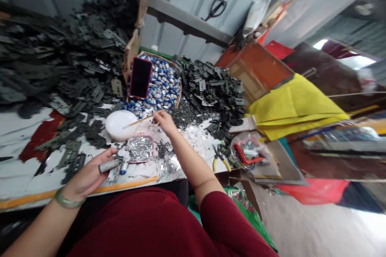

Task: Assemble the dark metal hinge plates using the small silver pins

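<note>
My right hand (164, 122) pinches a thin wooden stick (143, 119), its far end over a round white bowl (116, 122). At the table's front edge, my left hand (95, 168) is closed on a small part with a white round piece (123, 153) and a blue-tipped silver cylinder (124, 167). The thumb of that hand looks covered in grey wrap; the part's lower side is hard to make out. Between the hands lies a pink-rimmed tray (129, 154) full of shiny silver pieces. More silver bits (170, 164) are scattered to its right.
Dark flat parts (75, 56) are heaped at left, with another heap (211, 84) at right. A phone (140, 78) leans on a box of blue-and-silver pieces (165, 82). Yellow-handled pliers (221, 160) and a bowl with a red-handled tool (245, 156) stand right.
</note>
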{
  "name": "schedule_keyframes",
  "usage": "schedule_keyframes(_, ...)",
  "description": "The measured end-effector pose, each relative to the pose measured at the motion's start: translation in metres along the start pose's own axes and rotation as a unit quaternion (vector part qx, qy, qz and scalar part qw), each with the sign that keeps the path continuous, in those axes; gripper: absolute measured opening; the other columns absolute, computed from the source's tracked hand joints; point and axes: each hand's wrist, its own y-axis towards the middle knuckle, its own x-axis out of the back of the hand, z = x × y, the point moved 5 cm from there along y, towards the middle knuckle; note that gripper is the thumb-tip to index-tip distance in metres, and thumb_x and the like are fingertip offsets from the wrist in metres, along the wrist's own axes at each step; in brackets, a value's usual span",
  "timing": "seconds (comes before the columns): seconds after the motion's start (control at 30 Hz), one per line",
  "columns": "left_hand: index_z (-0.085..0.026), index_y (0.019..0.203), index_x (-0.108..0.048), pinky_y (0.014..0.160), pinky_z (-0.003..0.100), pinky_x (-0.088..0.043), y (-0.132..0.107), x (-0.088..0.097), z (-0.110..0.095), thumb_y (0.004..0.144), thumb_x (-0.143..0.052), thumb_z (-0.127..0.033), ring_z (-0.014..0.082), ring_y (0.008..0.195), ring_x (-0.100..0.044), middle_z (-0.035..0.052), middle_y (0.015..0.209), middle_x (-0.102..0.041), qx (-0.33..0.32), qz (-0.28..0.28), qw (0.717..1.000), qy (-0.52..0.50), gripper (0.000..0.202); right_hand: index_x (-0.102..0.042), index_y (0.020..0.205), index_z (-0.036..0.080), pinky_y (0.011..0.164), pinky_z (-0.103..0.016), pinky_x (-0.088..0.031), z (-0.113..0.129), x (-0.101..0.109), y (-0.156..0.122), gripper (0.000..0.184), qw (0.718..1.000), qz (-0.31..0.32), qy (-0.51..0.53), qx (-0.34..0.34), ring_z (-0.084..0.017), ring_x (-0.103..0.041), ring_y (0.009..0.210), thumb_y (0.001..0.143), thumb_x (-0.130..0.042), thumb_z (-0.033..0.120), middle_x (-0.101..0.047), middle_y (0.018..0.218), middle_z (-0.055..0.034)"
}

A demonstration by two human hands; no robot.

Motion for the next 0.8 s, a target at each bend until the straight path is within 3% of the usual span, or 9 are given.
schedule_keyframes(0.07,-0.021,0.099,-0.06,0.062,0.022,-0.049,0.0,0.0,0.007,0.06,-0.08,-0.025,0.0145,0.068,-0.063,0.0001,0.081,-0.072,0.018,-0.004,1.0,0.01,0.044,-0.059,0.07,0.023,0.056,-0.026,-0.042,-0.01,0.005,-0.006,0.01,0.998,0.015,-0.053,0.001,-0.013,-0.054,0.057,0.074,-0.065,0.029,-0.059,0.061,0.0034)
schedule_keyframes(0.13,-0.023,0.101,-0.06,0.067,0.023,-0.049,0.0,0.002,0.013,0.061,-0.079,-0.026,0.0159,0.076,-0.064,-0.0012,0.084,-0.073,0.029,-0.005,0.999,0.011,0.045,-0.062,0.07,0.024,0.062,-0.027,-0.043,-0.021,0.028,-0.014,0.006,0.992,0.001,-0.128,-0.009,-0.014,-0.056,0.063,0.072,-0.068,0.024,-0.062,0.066,0.0032)
schedule_keyframes(0.23,-0.027,0.1,-0.062,0.07,0.023,-0.048,0.0,0.007,0.02,0.065,-0.077,-0.028,0.0169,0.085,-0.064,-0.0048,0.085,-0.073,0.032,-0.005,0.999,-0.003,0.038,-0.063,0.073,0.022,0.072,-0.028,-0.043,-0.041,0.094,-0.026,0.01,0.962,-0.066,-0.257,-0.059,-0.015,-0.058,0.074,0.081,-0.058,0.019,-0.065,0.076,0.0002)
schedule_keyframes(0.33,-0.03,0.094,-0.065,0.07,0.023,-0.048,0.002,0.009,0.024,0.064,-0.078,-0.03,0.018,0.089,-0.064,-0.007,0.082,-0.073,0.031,-0.011,0.999,-0.006,0.033,-0.064,0.083,0.019,0.076,-0.032,-0.042,-0.063,0.166,-0.041,0.015,0.915,-0.142,-0.356,-0.126,-0.02,-0.056,0.085,0.083,-0.051,0.012,-0.064,0.085,-0.0067)
schedule_keyframes(0.43,-0.031,0.09,-0.066,0.07,0.025,-0.049,0.002,0.003,0.027,0.063,-0.078,-0.03,0.0176,0.084,-0.064,-0.0069,0.077,-0.072,0.029,-0.008,1.0,0.003,0.029,-0.065,0.095,0.016,0.085,-0.038,-0.039,-0.079,0.21,-0.055,0.024,0.872,-0.174,-0.433,-0.151,-0.026,-0.05,0.105,0.082,-0.046,0.006,-0.061,0.107,-0.0171)
schedule_keyframes(0.53,-0.029,0.089,-0.067,0.068,0.024,-0.049,0.0,-0.009,0.028,0.063,-0.078,-0.03,0.0152,0.074,-0.062,-0.0057,0.075,-0.07,0.033,-0.004,0.999,0.004,0.029,-0.067,0.094,0.014,0.09,-0.041,-0.035,-0.09,0.228,-0.062,0.026,0.855,-0.167,-0.468,-0.146,-0.028,-0.046,0.111,0.082,-0.045,0.006,-0.057,0.115,-0.0211)
schedule_keyframes(0.63,-0.025,0.088,-0.066,0.066,0.025,-0.049,-0.001,-0.019,0.029,0.061,-0.079,-0.031,0.0158,0.07,-0.061,-0.0035,0.075,-0.069,0.037,-0.009,0.999,-0.002,0.031,-0.069,0.091,0.014,0.089,-0.038,-0.036,-0.096,0.238,-0.058,0.025,0.857,-0.177,-0.466,-0.135,-0.027,-0.052,0.103,0.081,-0.047,0.008,-0.061,0.104,-0.0192)
schedule_keyframes(0.8,-0.022,0.088,-0.064,0.063,0.023,-0.049,0.004,-0.029,0.031,0.061,-0.079,-0.027,0.0153,0.069,-0.061,-0.0002,0.077,-0.068,0.028,-0.012,1.0,-0.008,0.032,-0.06,0.115,0.011,0.078,-0.032,-0.044,-0.102,0.252,-0.04,0.039,0.873,-0.25,-0.403,-0.114,-0.021,-0.059,0.084,0.085,-0.035,0.015,-0.064,0.089,-0.0114)
